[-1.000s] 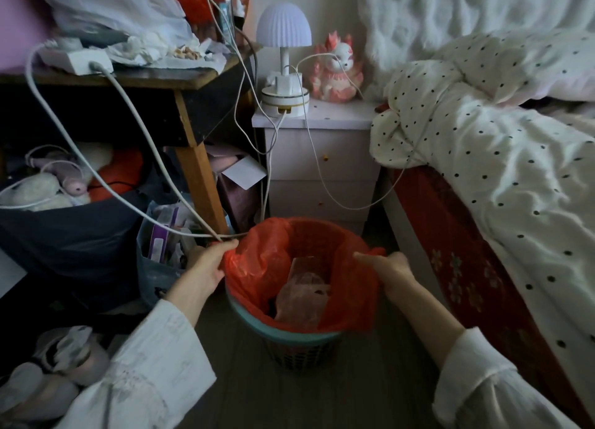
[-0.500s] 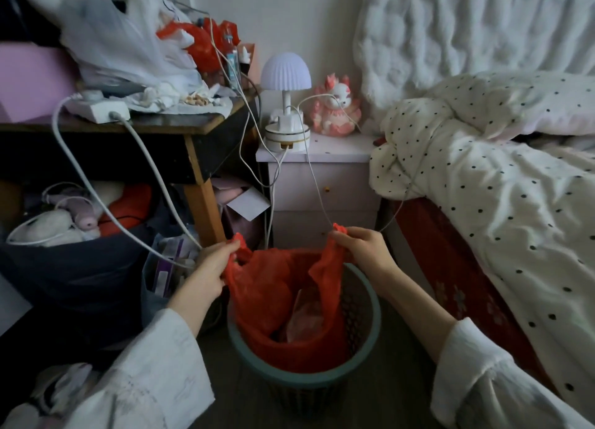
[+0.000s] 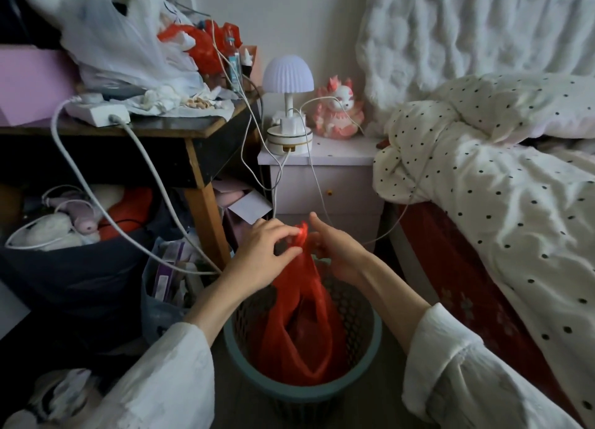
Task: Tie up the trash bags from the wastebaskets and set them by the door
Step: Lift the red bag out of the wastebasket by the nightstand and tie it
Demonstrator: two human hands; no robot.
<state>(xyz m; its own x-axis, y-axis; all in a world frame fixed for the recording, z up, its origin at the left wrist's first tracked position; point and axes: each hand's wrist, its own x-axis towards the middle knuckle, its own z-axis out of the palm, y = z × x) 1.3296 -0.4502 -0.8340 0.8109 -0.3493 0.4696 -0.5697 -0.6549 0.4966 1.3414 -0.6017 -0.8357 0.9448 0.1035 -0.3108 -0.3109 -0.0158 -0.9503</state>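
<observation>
A red trash bag point(image 3: 297, 329) hangs partly lifted inside a teal mesh wastebasket point(image 3: 367, 348) on the floor in front of me. Its top edges are gathered to a bunch above the basket. My left hand point(image 3: 262, 255) pinches that bunch from the left. My right hand point(image 3: 335, 251) holds it from the right, fingers curled round the plastic. The two hands almost touch over the basket. Trash inside the bag is hidden by the gathered plastic.
A cluttered wooden desk point(image 3: 167, 132) stands at left with white cables point(image 3: 151, 184) hanging close to the basket. A white nightstand point(image 3: 325, 177) with a mushroom lamp point(image 3: 288, 81) is behind. The bed point(image 3: 502, 203) with a dotted quilt is at right. Bags and boxes crowd the floor at left.
Both hands pulled the bag's rim off the basket and brought the edges together above it. The bag has risen and its mouth has closed to a bunch.
</observation>
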